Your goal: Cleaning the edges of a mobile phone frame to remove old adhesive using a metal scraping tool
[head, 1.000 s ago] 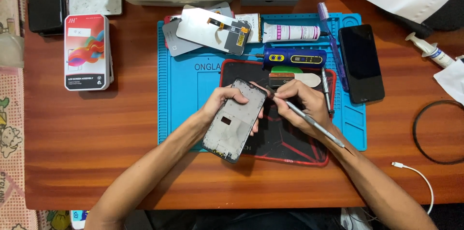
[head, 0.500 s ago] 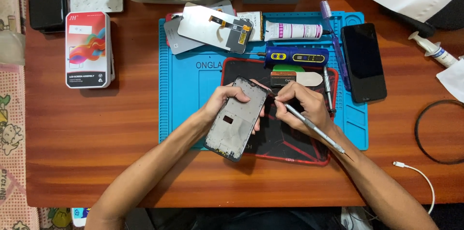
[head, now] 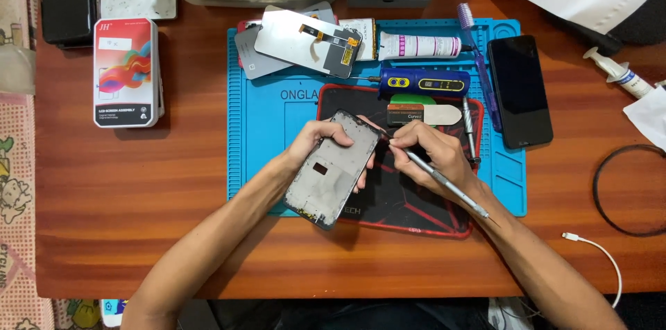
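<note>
My left hand [head: 320,141] grips a grey phone frame [head: 333,170], tilted above the black and red pad [head: 416,212] that lies on the blue work mat [head: 267,136]. My right hand [head: 433,157] holds a thin metal tool [head: 447,183] like a pen, its tip touching the frame's upper right edge. The tool's shaft runs back over my right wrist.
On the mat lie a phone screen panel [head: 309,42], a white tube [head: 420,46], a blue electric screwdriver [head: 423,83], a purple brush [head: 477,59] and a black phone [head: 520,91]. A colourful box [head: 126,72] sits left. A syringe [head: 617,73], black ring [head: 628,191] and white cable [head: 596,254] lie right.
The phone frame and both hands have shifted slightly; the tool tip stays at the frame's upper right edge.
</note>
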